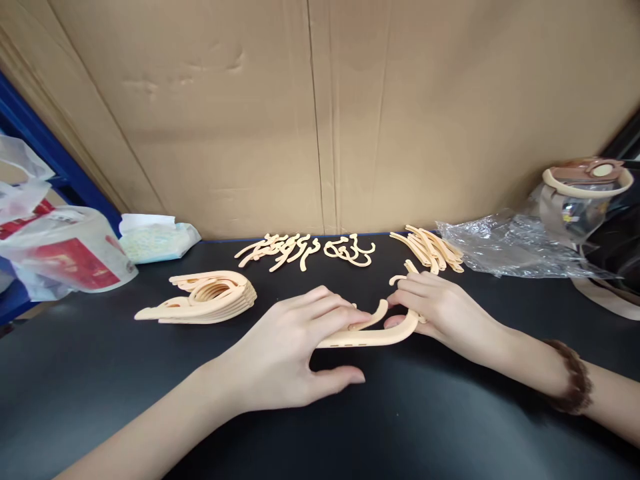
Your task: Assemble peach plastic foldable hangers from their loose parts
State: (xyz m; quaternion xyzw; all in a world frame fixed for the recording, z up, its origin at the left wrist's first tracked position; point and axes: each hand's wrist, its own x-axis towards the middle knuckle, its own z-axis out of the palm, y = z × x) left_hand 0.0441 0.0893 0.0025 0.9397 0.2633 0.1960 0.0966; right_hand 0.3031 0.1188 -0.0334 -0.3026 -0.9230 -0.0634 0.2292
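A beige plastic folding hanger lies low over the black tabletop between my two hands. My left hand has its fingers bent over the hanger's left part, with the thumb held apart below. My right hand is closed round the curved right end, and its fingers hide part of it. A thin curved piece sticks up from the hanger between the hands. To the left lies a stack of folded beige hangers.
Along the back lie several short curved pieces, several hooks and a pile of long strips. Clear plastic wrap and a clear jug are at right; a tissue pack and a bagged tub at left. Cardboard walls the back.
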